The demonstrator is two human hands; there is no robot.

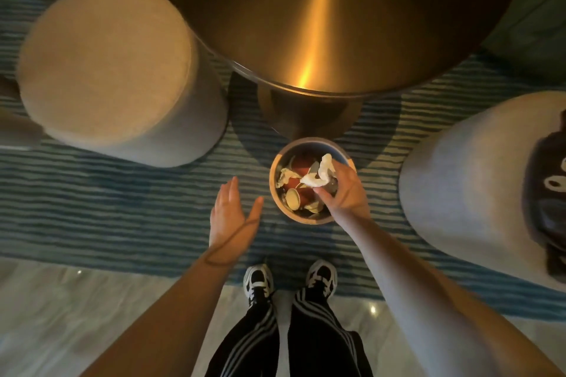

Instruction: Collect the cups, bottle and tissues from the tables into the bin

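A small round bin (pixel 277 202) stands on the striped rug just in front of the table's pedestal. Inside it lie red paper cups (pixel 298 196) and crumpled tissues (pixel 286 175). My right hand (pixel 344 193) hovers over the bin's right side, holding a white crumpled tissue (pixel 321 171) above the opening. Something clear, perhaps a bottle, shows under that hand, but I cannot tell what it is. To the left of the bin, my left hand (pixel 231 217) is flat with fingers apart and holds nothing.
A round metallic table (pixel 337 9) fills the top middle. A beige cylindrical stool (pixel 116 70) stands at the left; a grey stool (pixel 477 180) with a dark bag (pixel 548 202) on it stands at the right. My shoes (pixel 289 280) rest at the rug's edge.
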